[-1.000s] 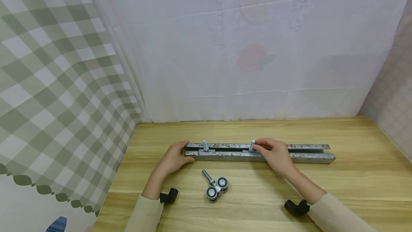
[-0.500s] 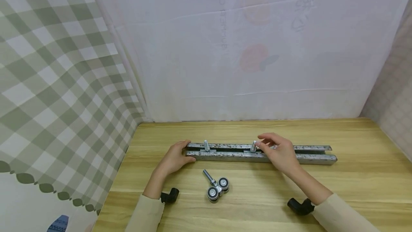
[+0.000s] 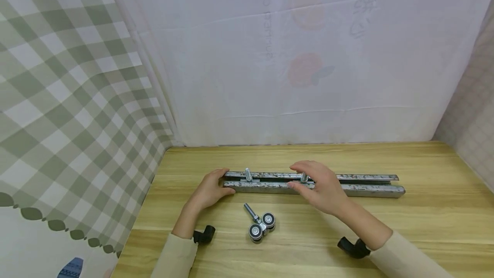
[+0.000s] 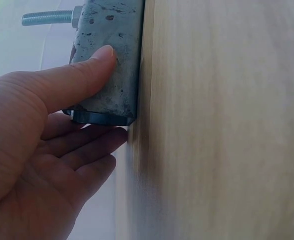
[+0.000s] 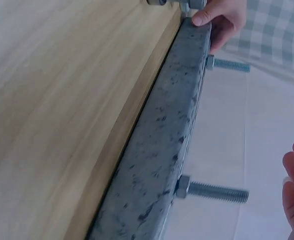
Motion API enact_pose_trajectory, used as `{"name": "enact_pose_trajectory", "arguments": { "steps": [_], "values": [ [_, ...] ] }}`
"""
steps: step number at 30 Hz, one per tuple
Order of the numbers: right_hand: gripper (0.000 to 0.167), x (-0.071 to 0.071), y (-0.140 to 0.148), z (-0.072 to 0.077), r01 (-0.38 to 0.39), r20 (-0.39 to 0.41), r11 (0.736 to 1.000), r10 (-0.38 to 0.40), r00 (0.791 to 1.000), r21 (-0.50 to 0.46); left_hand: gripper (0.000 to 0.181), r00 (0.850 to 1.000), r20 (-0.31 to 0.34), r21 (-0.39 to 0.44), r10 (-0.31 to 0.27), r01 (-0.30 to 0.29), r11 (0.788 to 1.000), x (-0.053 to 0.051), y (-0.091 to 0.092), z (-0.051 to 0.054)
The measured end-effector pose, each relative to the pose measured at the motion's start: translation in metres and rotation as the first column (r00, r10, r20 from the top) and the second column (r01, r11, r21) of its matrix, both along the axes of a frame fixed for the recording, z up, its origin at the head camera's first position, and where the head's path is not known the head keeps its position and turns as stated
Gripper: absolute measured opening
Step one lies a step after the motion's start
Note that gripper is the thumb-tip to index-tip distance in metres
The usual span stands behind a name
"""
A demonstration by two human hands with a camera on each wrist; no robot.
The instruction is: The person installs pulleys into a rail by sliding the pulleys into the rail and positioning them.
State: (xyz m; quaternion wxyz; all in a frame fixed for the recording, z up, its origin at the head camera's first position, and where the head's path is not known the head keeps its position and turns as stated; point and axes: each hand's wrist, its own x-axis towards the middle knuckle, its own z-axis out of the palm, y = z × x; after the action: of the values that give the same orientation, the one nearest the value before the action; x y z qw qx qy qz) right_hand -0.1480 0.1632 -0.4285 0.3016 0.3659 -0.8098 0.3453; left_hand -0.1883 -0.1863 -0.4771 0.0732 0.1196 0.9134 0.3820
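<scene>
Head, left hand point(image 3: 209, 190): fingers clamped on left end of metal rail point(image 3: 270, 188), laid lengthwise on worktop point(image 3: 308, 252).
Head, right hand point(image 3: 323, 190): fingers apart, about right bolt point(image 3: 304, 178); left bolt point(image 3: 248, 174) near left hand.
Head, roller trolley point(image 3: 261, 227): loose, nearer side of metal rail, 2 wheels facing up.
Left wrist, metal rail: thumb on its face.
Right wrist, right bolt: 1 nut point(image 5: 183, 186) at base; right hand clear.
</scene>
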Motion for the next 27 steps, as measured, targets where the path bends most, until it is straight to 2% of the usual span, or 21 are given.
{"name": "enact_pose_trajectory", "arguments": {
  "steps": [3,6,10,16,19,24,27],
  "values": [
    [0.053,0.001,-0.007,0.001,-0.033,-0.023,0.997,0.035,0.999,0.075,0.078,1.0,-0.007,0.0,-0.007,0.007,1.0,0.0,0.0,0.0],
    [0.057,0.003,-0.015,0.002,-0.076,-0.006,0.988,0.077,0.997,0.136,0.077,1.0,-0.014,0.0,-0.012,0.012,1.0,0.0,0.0,-0.001],
    [0.061,0.007,-0.027,0.003,-0.124,0.072,0.965,0.111,0.991,0.229,0.077,1.0,-0.013,0.005,-0.007,0.007,1.0,-0.001,-0.001,-0.001],
    [0.065,0.011,-0.046,0.002,-0.211,0.187,0.917,0.154,0.97,0.339,0.076,1.0,-0.016,-0.005,-0.005,0.004,1.0,-0.001,-0.001,-0.001],
    [0.065,0.011,-0.057,0.0,-0.241,0.245,0.893,0.154,0.957,0.38,0.075,1.0,-0.012,-0.004,-0.002,0.002,1.0,0.0,0.0,-0.001],
    [0.063,0.011,-0.073,-0.003,-0.264,0.338,0.853,0.111,0.935,0.45,0.075,1.0,-0.014,-0.001,-0.006,0.006,1.0,0.0,0.0,-0.001],
    [0.061,0.011,-0.081,-0.005,-0.275,0.374,0.839,0.093,0.923,0.47,0.074,0.999,-0.028,-0.004,-0.014,0.014,1.0,0.0,0.0,-0.001]
  ]
}}
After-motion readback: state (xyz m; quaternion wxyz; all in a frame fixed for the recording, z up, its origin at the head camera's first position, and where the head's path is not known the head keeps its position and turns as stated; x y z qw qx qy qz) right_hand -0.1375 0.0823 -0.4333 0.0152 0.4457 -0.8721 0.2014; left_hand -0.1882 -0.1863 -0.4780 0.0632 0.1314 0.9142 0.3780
